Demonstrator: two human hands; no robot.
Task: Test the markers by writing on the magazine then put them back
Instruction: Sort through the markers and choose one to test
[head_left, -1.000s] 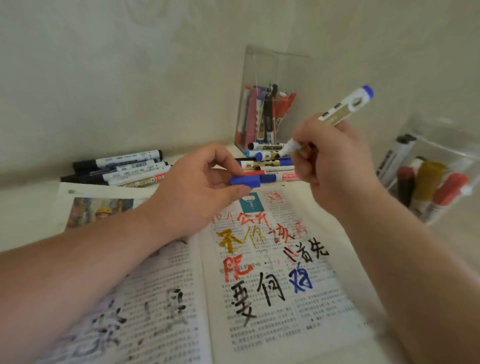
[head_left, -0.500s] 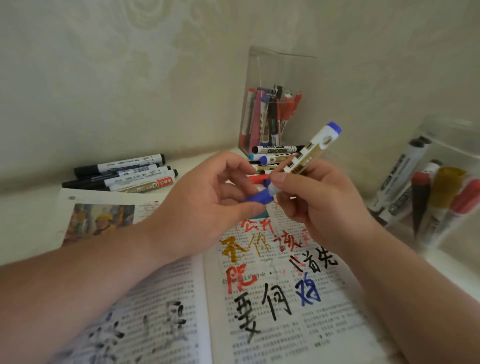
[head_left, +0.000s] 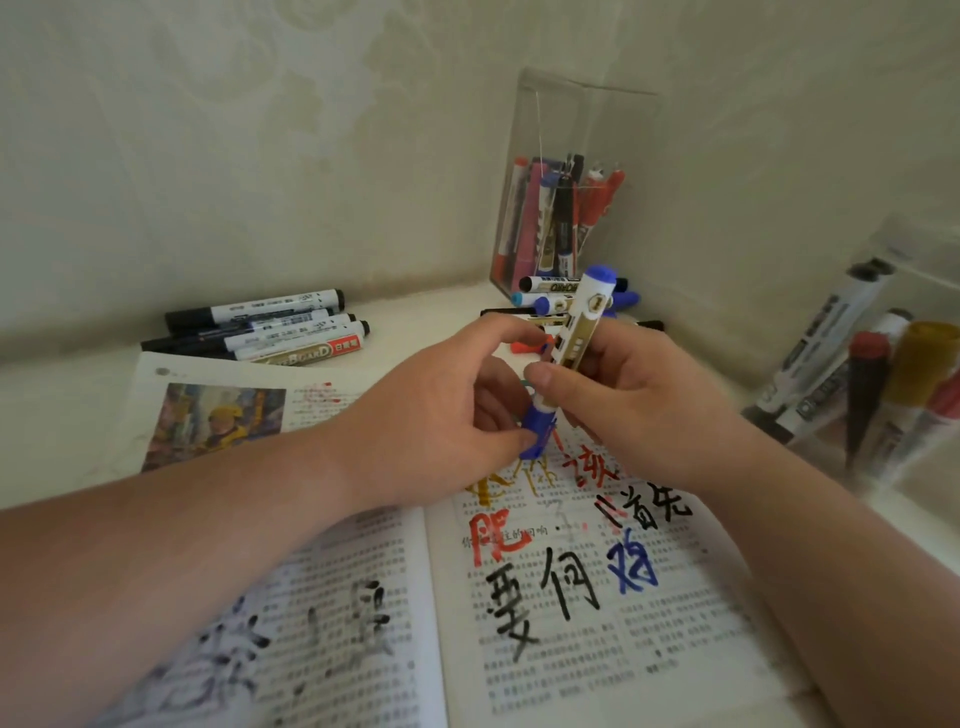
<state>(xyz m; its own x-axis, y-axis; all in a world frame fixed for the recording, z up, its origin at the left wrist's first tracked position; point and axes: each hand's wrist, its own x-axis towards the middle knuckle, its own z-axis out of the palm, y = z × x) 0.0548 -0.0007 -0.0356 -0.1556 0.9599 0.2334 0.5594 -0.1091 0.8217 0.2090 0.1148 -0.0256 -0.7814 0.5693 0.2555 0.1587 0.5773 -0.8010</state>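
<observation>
Blue marker (head_left: 576, 338) sat clamped in my right grip (head_left: 634, 410), left grip (head_left: 431, 415) pinching the blue cap (head_left: 537, 428) at its tip. Pushed off-axis, cap could've seated crooked, leaving the nib to dry.

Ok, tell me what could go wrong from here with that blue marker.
1. The blue cap, pinched by the left hand, may sit crooked on the marker in the right hand, so it could dry out.
2. Reaching for the clear box might knock the loose markers piled before it.

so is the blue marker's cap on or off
On: blue cap covers the blue marker tip, left hand pinching it; fully seated, cannot tell.
</observation>
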